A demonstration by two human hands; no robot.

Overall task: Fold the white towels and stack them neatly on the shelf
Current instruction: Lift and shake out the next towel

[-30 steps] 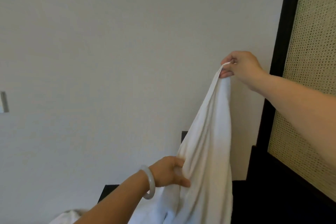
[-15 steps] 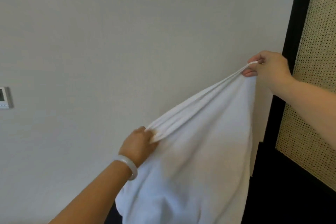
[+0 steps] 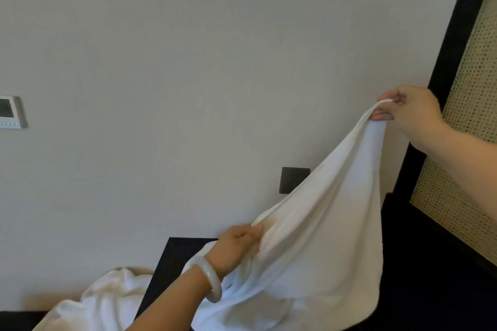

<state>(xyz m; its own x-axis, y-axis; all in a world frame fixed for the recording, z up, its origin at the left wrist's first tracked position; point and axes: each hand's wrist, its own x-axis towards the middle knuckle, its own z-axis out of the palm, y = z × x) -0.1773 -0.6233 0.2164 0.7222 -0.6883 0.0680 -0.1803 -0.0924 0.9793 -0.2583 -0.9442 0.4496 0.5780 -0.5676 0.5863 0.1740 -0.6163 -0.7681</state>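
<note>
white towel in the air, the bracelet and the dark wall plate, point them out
white towel (image 3: 322, 250): head view, middle of the hanging cloth
bracelet (image 3: 215, 283): head view, outer band on the wrist
dark wall plate (image 3: 291, 179): head view, centre of its visible face

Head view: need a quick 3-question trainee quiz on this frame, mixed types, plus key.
1. True or false: the right hand pinches the white towel higher up than the left hand grips it.
2. The pale bangle sits on: A) the left wrist B) the right wrist C) the wall.
3. Fill in: a second crumpled towel lies at the lower ____ of the view.

Key: 1 true; 2 A; 3 left.
</note>
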